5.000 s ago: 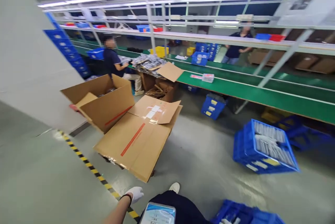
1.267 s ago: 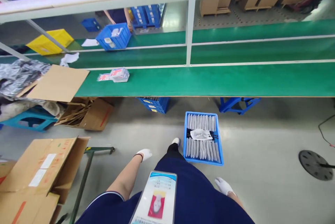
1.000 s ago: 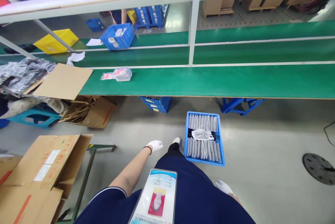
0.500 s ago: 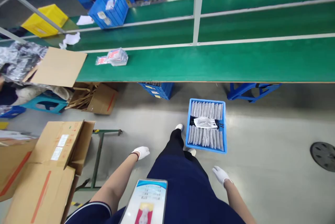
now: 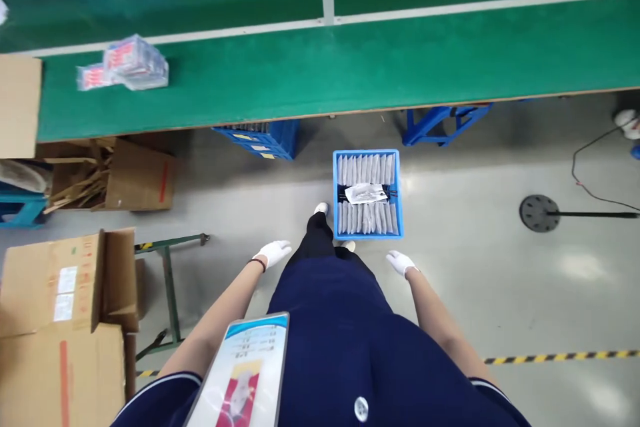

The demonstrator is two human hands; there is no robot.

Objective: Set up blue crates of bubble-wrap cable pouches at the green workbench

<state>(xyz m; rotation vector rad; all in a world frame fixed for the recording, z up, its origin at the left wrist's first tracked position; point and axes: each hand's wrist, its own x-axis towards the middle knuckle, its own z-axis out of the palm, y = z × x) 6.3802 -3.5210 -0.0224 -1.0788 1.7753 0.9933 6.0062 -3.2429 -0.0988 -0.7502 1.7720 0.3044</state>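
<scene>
A blue bin [image 5: 335, 195] sits on the floor in front of my feet. Two rows of clear-bagged items [image 5: 367, 218] stand on edge in it, and between them a white-looking plastic packet [image 5: 366, 193] lies over black, cable-like pieces. My left hand [image 5: 274, 253], in a white glove, hangs to the left of my legs with its fingers stretched out, holding nothing. Over on the right, my right hand [image 5: 400, 262], gloved as well, hangs just below the bin's near right corner, fingers extended and apart from it.
A green workbench [image 5: 350, 74] runs across, bearing bagged packs [image 5: 135, 64]. Under it are blue crates [image 5: 270, 139], a blue stool [image 5: 443, 124] and a carton of cardboard scraps [image 5: 137, 177]. Cartons [image 5: 65, 307] and a green metal frame [image 5: 170, 294] stand left; a round black base [image 5: 539, 212] lies right.
The view has turned down and to the right, so the bench shifts up and left. Both hands have come forward and stay empty. The bin's contents look the same.
</scene>
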